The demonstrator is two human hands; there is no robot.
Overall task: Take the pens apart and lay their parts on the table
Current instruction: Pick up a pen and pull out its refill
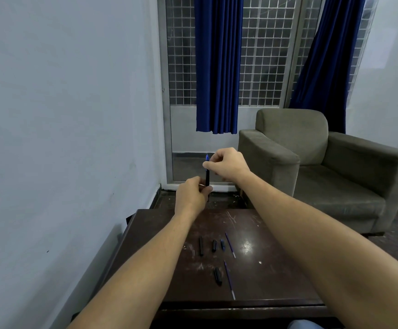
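Hands hold one upright pen (207,174) beyond the table's (276,269) far edge: left hand (192,197) grips its base, right hand (226,165) pinches its top. Loose pen parts (217,245) lie mid-table.

6 pen parts (214,245) litter the table (276,269); wall (74,138) flanks its left.

We count one pen (207,176) above the far edge of the table (276,269). On the table we count two thin refills (230,245) (229,280), one long dark piece (201,246) and three short dark pieces (214,245) (222,244) (218,276). We count two hands: the left hand (191,197) and the right hand (227,163). Beyond the table we count two curtains (217,67) (328,67) and one armchair (312,150).
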